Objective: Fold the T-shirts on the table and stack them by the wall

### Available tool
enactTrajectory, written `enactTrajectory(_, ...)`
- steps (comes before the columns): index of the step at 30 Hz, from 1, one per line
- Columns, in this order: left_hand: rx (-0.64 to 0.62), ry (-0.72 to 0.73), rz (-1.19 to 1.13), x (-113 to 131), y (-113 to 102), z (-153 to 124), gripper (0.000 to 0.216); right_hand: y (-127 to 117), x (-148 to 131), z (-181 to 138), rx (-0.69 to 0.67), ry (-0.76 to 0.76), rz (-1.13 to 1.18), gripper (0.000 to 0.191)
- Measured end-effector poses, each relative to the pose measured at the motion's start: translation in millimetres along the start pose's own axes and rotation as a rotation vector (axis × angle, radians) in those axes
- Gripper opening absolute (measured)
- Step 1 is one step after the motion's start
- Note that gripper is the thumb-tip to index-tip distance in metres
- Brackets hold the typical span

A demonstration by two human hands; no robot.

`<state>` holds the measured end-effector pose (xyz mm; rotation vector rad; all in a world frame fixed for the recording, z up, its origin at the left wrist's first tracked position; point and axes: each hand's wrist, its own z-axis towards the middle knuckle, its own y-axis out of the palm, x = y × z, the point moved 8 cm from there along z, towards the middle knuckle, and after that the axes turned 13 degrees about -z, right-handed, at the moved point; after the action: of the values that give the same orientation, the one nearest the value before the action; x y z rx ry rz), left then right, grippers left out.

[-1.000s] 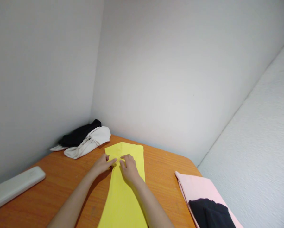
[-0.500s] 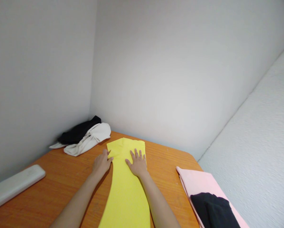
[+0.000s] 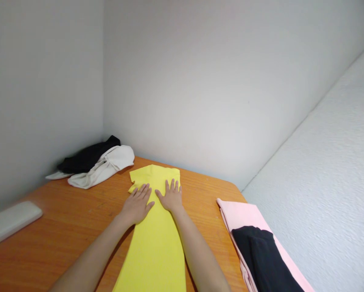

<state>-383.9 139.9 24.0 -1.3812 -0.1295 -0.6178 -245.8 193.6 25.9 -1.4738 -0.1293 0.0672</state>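
Note:
A long yellow garment (image 3: 157, 247) lies on the wooden table, running from the near edge of the view toward the far wall. Its far end is wider, with a small sleeve-like flap sticking out on the left. My left hand (image 3: 138, 205) rests flat on the garment's left side, fingers stretched out. On its right side lies my right hand (image 3: 171, 197), palm down with the fingers spread. Neither hand grips the cloth. The near end of the garment runs out of view.
On the right, a folded black garment (image 3: 263, 255) lies on a folded pink one (image 3: 242, 211). At the back left are a crumpled white garment (image 3: 104, 166) and a black one (image 3: 90, 156). A long white object (image 3: 14, 219) lies left on the wooden table (image 3: 75, 219), near the walls.
My left hand has let go of the garment's left edge and now lies flat on it. A flap shows at that edge. The view has shifted slightly; my right hand stays on the cloth.

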Motion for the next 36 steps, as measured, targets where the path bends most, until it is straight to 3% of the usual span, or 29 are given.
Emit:
enactTrajectory(5, -0.026, -0.015, 0.002, -7.1, 6.1, 2.3, 0.066, 5.8, 4.7, 6.3, -0.054, 0.013, -0.012, 0.091)
enactTrajectory(9, -0.059, -0.032, 0.003, -3.7, 6.3, 5.7, 0.067, -4.4, -1.6, 4.5, -0.038, -0.032, -0.056, 0.081)
enactTrajectory(14, -0.061, 0.000, -0.012, -1.5, -2.4, 5.6, 0.063, -24.8, -25.5, -28.3, 0.056, -0.152, -0.032, 0.074)
enactTrajectory(20, 0.088, 0.025, -0.026, 8.0, -39.4, -34.0, 0.056, -19.0, -17.3, -95.4, -0.010, -0.259, 0.060, 0.088)
enactTrajectory(24, -0.020, 0.062, -0.078, 26.9, -24.1, -69.2, 0.059, -12.8, -4.2, -117.3, -0.074, -0.261, 0.056, 0.090)
enactTrajectory(28, -0.074, 0.008, -0.059, 32.4, -7.4, -82.4, 0.064, -17.7, -3.5, -120.1, -0.039, -0.238, 0.032, 0.085)
enactTrajectory(36, -0.170, -0.022, 0.024, 40.7, -23.2, -91.5, 0.066, -21.4, 0.8, -130.0, -0.055, -0.248, 0.051, 0.082)
